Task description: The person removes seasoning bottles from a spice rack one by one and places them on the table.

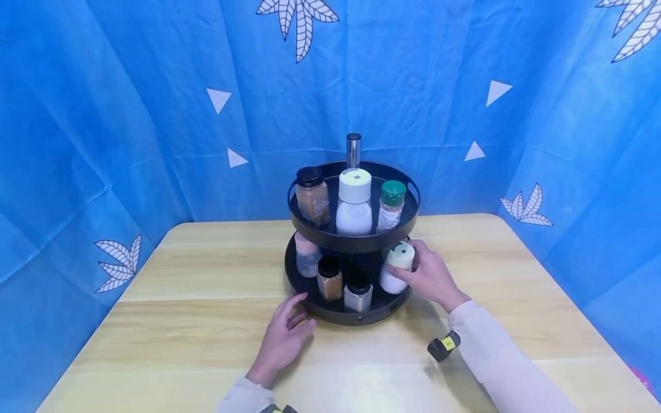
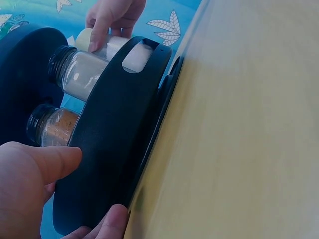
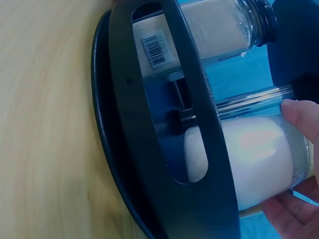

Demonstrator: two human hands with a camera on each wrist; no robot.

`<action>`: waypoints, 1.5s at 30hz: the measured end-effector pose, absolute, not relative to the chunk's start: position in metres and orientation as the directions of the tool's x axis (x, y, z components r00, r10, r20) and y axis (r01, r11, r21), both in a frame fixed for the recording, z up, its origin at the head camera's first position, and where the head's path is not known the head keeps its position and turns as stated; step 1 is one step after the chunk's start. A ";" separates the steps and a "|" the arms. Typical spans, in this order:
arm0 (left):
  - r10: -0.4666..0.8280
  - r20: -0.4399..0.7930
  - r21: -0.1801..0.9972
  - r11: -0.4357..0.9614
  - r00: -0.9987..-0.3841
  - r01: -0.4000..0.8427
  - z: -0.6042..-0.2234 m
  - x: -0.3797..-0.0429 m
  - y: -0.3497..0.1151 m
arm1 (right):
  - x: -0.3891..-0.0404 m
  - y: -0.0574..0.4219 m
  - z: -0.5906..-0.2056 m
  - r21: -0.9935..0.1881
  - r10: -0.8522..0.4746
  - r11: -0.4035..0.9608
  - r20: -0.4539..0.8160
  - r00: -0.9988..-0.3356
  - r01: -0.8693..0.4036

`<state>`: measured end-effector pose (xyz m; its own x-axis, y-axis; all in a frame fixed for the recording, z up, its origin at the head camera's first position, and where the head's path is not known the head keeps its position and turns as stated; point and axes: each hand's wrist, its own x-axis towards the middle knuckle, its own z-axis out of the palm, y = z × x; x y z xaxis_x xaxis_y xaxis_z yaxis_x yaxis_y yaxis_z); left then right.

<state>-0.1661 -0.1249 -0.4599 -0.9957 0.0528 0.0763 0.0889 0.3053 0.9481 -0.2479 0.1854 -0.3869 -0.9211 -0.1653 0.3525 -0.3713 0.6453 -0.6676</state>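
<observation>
My right hand (image 1: 434, 275) grips a clear jar of white powder (image 3: 259, 154) with a pale lid (image 1: 401, 254), thumb on one side and fingers on the other. That jar stands on the right side of the lower tray (image 1: 335, 317) of a black two-tier rack, behind the tray's slotted wall in the right wrist view. My left hand (image 1: 284, 335) is at the tray's front left, fingers loosely bent, fingertips right at its outer wall. A brown-spice jar (image 1: 330, 281), a grey-white spice jar (image 1: 358, 292) and a pink-capped container (image 1: 307, 255) share the lower tray.
The upper tray (image 1: 351, 244) overhangs the lower one and carries a brown-spice jar (image 1: 312, 198), a large white jar (image 1: 354, 203) and a green-capped shaker (image 1: 391, 206). A metal post (image 1: 353, 152) rises at the back. Blue curtain (image 1: 155, 115) surrounds the wooden table (image 1: 206, 275).
</observation>
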 end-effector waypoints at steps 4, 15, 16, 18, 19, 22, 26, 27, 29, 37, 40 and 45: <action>0.054 0.070 0.951 0.297 -0.996 0.083 -0.462 -0.166 -0.126 | -0.246 0.186 -0.385 -0.662 -0.168 0.647 0.360 -0.918 -0.378; 0.062 0.097 0.956 0.271 -0.993 0.111 -0.456 -0.162 -0.125 | -0.246 0.188 -0.377 -0.660 -0.167 0.647 0.366 -0.916 -0.382; 0.062 0.098 0.956 0.270 -0.993 0.111 -0.457 -0.162 -0.125 | -0.246 0.188 -0.377 -0.661 -0.168 0.646 0.365 -0.916 -0.381; 0.061 0.096 0.956 0.271 -0.993 0.109 -0.457 -0.162 -0.125 | -0.245 0.188 -0.376 -0.665 -0.164 0.645 0.362 -0.918 -0.377; 0.061 0.096 0.956 0.273 -0.994 0.109 -0.458 -0.162 -0.125 | -0.245 0.189 -0.375 -0.667 -0.163 0.642 0.363 -0.917 -0.378; 0.059 0.100 0.954 0.278 -0.993 0.113 -0.458 -0.163 -0.125 | -0.245 0.189 -0.374 -0.667 -0.159 0.640 0.371 -0.915 -0.382; 0.061 0.108 0.952 0.281 -0.992 0.121 -0.459 -0.163 -0.126 | -0.245 0.190 -0.374 -0.667 -0.156 0.636 0.381 -0.911 -0.388; 0.062 0.109 0.952 0.282 -0.992 0.122 -0.459 -0.163 -0.126 | -0.245 0.190 -0.374 -0.666 -0.155 0.637 0.382 -0.911 -0.388; 0.065 0.111 0.951 0.283 -0.992 0.125 -0.459 -0.163 -0.126 | -0.245 0.190 -0.373 -0.667 -0.151 0.635 0.388 -0.909 -0.390; 0.060 0.116 0.949 0.288 -0.991 0.129 -0.459 -0.164 -0.126 | -0.246 0.192 -0.368 -0.658 -0.153 0.638 0.401 -0.903 -0.400; 0.059 0.116 0.949 0.289 -0.992 0.128 -0.459 -0.164 -0.126 | -0.245 0.192 -0.366 -0.659 -0.151 0.641 0.394 -0.907 -0.393; 0.059 0.118 0.949 0.287 -0.991 0.130 -0.459 -0.163 -0.125 | -0.244 0.194 -0.364 -0.653 -0.151 0.641 0.408 -0.900 -0.404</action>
<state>-0.1633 -0.1253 -0.4595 -0.9913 0.0589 0.1181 0.1301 0.2867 0.9491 -0.2440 0.1942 -0.3642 -0.9003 -0.1510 0.4082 -0.4037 0.6405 -0.6533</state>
